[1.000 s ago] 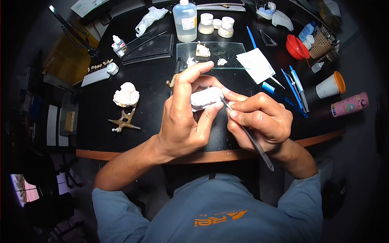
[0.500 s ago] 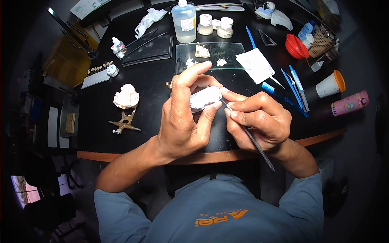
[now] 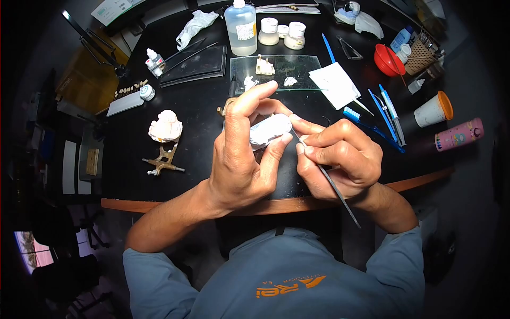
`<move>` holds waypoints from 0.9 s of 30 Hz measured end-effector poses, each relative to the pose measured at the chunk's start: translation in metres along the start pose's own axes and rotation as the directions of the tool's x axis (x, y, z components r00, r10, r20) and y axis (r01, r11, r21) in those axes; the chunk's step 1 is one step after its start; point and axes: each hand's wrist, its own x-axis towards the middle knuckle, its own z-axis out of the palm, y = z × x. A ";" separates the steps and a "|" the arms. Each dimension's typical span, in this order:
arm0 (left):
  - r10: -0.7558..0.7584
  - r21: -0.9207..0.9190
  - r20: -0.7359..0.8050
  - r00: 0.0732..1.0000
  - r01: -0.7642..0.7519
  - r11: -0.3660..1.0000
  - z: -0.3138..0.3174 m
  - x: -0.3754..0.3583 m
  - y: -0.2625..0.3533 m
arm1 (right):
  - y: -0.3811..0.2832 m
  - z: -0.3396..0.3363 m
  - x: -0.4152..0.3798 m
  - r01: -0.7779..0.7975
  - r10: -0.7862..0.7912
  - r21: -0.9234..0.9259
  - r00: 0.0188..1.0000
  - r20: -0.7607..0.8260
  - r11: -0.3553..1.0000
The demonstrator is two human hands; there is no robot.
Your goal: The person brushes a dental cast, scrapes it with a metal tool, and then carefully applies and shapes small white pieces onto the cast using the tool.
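My left hand (image 3: 239, 143) is wrapped around a white plaster cast (image 3: 271, 129), thumb on the near side and fingers behind it. Part of a brass-coloured articulator frame (image 3: 227, 108) shows behind this hand. In my right hand (image 3: 342, 159) a slim dark metal hand tool (image 3: 338, 193) is pinched like a pen. Its working tip meets the right end of the cast, and its tail points down toward me. Another plaster cast (image 3: 166, 126), on a brass articulator arm (image 3: 163, 161), lies on the table to the left.
A glass slab (image 3: 303, 65) beyond my hands bears a small tooth model (image 3: 264, 66) and white scraps. Behind it are a clear bottle (image 3: 241, 32) and lidded jars (image 3: 295, 37). A paper pad (image 3: 336, 87), blue toothbrush (image 3: 372, 127) and orange-rimmed cup (image 3: 433, 110) lie to the right.
The tool has turned in my right hand, showing a narrower edge, and its tail sits slightly lower. My left hand and the cast have shifted very slightly right.
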 end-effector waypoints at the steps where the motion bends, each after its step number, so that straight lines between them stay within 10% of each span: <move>1: -0.001 0.005 0.002 1.000 0.001 1.000 0.000 0.000 -0.001 | 0.000 0.000 0.000 -0.007 0.007 0.005 1.000 -0.006 1.000; 27: -0.246 -0.192 0.206 0.947 0.286 0.939 -0.014 0.006 0.002 | 0.006 -0.008 0.007 0.044 -0.049 0.052 0.994 0.096 0.998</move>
